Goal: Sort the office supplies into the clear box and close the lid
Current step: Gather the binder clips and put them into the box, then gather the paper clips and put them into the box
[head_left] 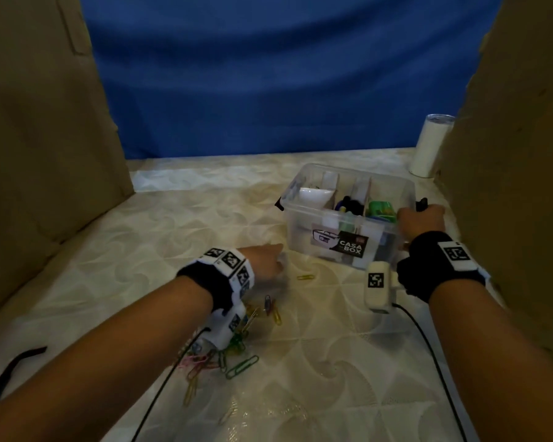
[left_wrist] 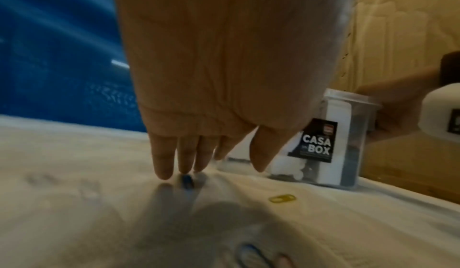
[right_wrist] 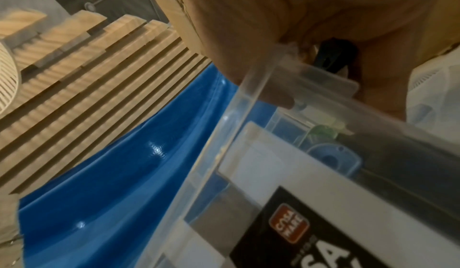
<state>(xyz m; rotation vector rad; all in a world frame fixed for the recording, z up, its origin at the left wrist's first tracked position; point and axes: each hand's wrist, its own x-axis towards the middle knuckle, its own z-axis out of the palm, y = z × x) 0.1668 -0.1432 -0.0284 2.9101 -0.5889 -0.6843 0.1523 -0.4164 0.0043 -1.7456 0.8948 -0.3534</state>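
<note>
Reaching left hand, fingers straight, for blue paper clip: light, slippery, pinch its edges; right hand grips clear box rim.

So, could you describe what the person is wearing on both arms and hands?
Both forearms are bare, with no sleeves or gloves. The left hand has a black wristband with white blocks printed with black square codes, and a white camera unit below. The right hand has a black wristband with one white coded tag and a white coded camera unit. A black cable runs from each unit.
</note>
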